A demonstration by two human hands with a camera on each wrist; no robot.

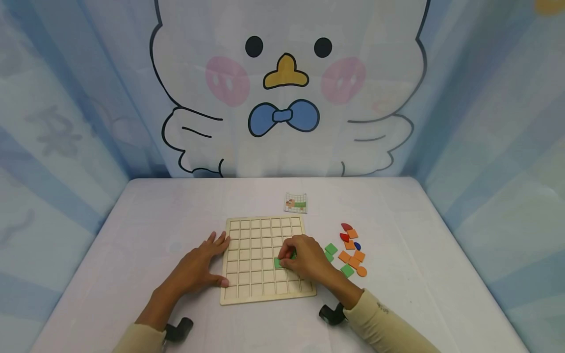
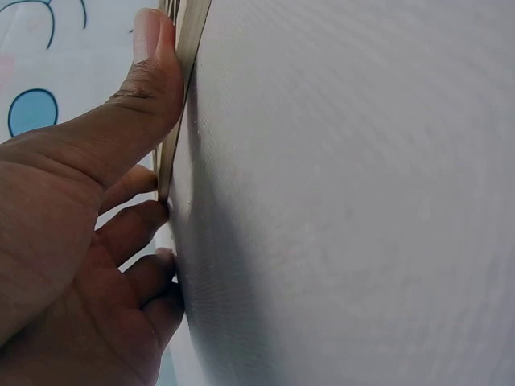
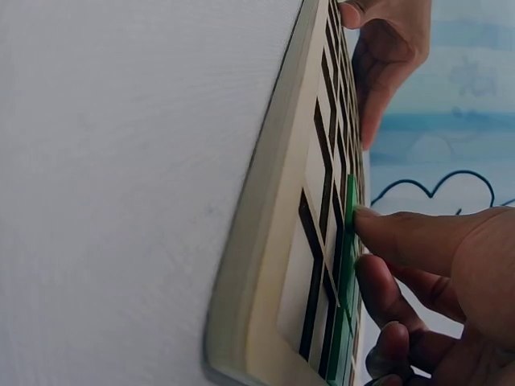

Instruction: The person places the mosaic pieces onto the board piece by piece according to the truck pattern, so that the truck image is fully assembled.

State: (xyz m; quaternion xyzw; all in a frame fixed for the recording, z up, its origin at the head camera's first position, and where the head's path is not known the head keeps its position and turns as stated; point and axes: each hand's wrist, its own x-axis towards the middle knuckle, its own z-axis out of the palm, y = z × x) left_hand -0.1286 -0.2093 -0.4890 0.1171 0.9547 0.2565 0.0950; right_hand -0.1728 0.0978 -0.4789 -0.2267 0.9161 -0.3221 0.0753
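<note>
A wooden grid board (image 1: 247, 300) lies on the table. My left hand (image 1: 197, 267) rests along its left edge, thumb and fingers spread; in the left wrist view, the left hand (image 2: 88, 217) touches the board's side (image 2: 191, 36). Over the right part of the grid, my right hand (image 1: 306, 257) has its thumb and index finger drawn together on a green square tile (image 1: 277, 263). From the right wrist, the thumb of the right hand (image 3: 434, 273) touches that green tile (image 3: 348, 265). Another green tile (image 3: 339, 354) lies beside it, partly hidden from above by the hand.
Right of the board lie loose green tiles (image 1: 347, 270), orange tiles (image 1: 354, 263), an orange disc (image 1: 362, 271), red pieces (image 1: 346, 227) and a blue piece (image 1: 357, 246). A small picture card (image 1: 295, 203) lies behind the board. Printed curtains surround the table.
</note>
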